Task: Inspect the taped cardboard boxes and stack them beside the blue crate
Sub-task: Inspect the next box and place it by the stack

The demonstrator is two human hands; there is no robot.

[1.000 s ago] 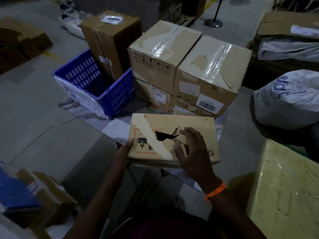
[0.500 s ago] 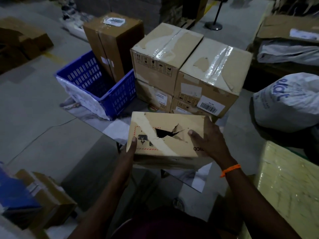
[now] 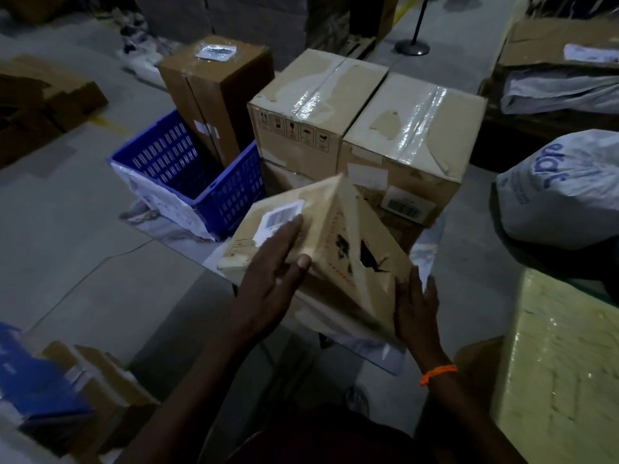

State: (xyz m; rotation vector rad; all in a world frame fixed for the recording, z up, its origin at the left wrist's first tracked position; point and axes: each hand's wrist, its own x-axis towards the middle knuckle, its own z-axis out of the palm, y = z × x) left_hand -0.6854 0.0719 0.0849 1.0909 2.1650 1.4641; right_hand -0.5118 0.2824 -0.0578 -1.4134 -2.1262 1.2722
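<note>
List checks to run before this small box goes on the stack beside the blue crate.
1. Hold: left hand flat on one face of the small box, right hand against its lower corner: ok.
2. Carton intact: torn hole in one face: not ok.
3. Attitude: small box tilted, one edge up: not ok.
4. Tape on it: blurred: cannot tell.
5. Landing spot: taped top box of the stack beside the blue crate carries nothing: ok.
</note>
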